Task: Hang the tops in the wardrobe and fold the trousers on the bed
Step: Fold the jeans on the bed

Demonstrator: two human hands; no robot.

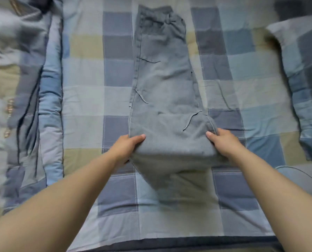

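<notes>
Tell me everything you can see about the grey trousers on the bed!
The trousers are faded grey-blue and look like soft denim. They lie lengthwise on the checked bedsheet, legs stacked one on the other, waistband with a belt loop at the far end. Dark seams and small creases run down the cloth. The near end is lifted and bent into a fold. The left hand grips its left edge and the right hand its right edge, thumbs on top of the fabric.

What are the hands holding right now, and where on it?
Both hands grip the grey trousers at a raised fold near the leg end: left hand on its left edge, right hand on its right edge, thumbs on top.
</notes>
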